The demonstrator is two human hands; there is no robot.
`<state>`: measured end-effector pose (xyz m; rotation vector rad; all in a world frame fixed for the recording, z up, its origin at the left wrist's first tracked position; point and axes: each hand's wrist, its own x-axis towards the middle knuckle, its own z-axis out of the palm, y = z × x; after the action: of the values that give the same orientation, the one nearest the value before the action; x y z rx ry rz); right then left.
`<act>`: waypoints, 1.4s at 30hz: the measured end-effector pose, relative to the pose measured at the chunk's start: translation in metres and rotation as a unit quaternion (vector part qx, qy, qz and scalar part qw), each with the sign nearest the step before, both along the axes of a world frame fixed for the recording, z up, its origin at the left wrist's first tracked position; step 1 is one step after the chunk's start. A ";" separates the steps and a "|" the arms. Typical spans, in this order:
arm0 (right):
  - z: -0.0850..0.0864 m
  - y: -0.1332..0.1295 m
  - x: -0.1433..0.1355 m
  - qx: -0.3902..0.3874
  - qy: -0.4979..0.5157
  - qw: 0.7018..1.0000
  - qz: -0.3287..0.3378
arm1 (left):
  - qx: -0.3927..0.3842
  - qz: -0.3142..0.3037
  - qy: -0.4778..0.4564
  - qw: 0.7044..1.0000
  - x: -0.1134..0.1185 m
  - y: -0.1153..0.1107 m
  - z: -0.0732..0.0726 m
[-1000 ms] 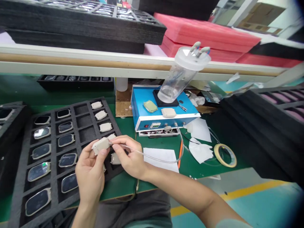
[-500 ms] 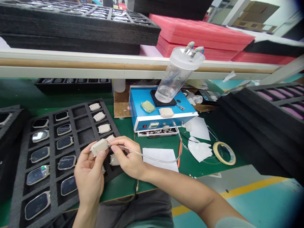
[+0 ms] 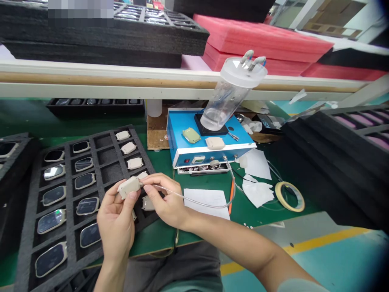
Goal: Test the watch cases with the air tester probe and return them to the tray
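My left hand (image 3: 117,221) grips a beige smartwatch case (image 3: 129,187) between thumb and fingers, above the right part of a dark foam tray (image 3: 69,211). At the case's right edge, my right hand (image 3: 165,198) pinches the end of a clear thin tube (image 3: 200,205). Its tip meets the case side; the exact contact is too small to make out. From there the tube curves to the front of a blue box-shaped device (image 3: 179,134). More beige cases (image 3: 134,163) and dark-screened watches (image 3: 85,181) lie in the tray's compartments.
A clear cylinder (image 3: 226,97) leans on the device, beside a green case (image 3: 191,135) and a beige one (image 3: 215,142). A tape roll (image 3: 289,196), paper (image 3: 206,198) and an orange stick (image 3: 231,196) lie to the right. A shelf (image 3: 121,91) crosses overhead; foam stacks (image 3: 328,162) stand at right.
The view has shifted slightly, so everything sits a little further right. Both hands keep the same hold on the case and the tube.
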<state>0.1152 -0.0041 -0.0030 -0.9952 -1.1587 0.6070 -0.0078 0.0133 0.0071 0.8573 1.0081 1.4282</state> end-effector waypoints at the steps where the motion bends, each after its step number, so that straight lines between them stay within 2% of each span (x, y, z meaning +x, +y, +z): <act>1: 0.000 0.000 0.000 -0.001 0.000 1.000 0.001 | -0.001 0.000 0.000 1.000 0.000 0.000 0.000; 11: -0.005 -0.003 -0.001 0.004 0.012 1.000 0.003 | -0.001 0.002 0.010 1.000 -0.001 -0.003 -0.003; 16: -0.010 -0.007 -0.002 -0.013 0.025 1.000 0.007 | 0.008 -0.029 0.024 0.999 -0.005 -0.006 -0.007; 24: -0.010 -0.010 -0.004 -0.026 0.024 0.999 0.001 | 0.012 -0.046 0.024 0.999 -0.008 -0.008 -0.013; 42: -0.008 -0.006 -0.002 -0.019 0.015 1.000 0.000 | -0.001 -0.019 0.022 1.000 -0.005 -0.005 -0.007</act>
<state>0.1129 -0.0099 -0.0110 -1.0139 -1.1243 0.6445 -0.0128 0.0085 0.0005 0.9052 1.0226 1.3812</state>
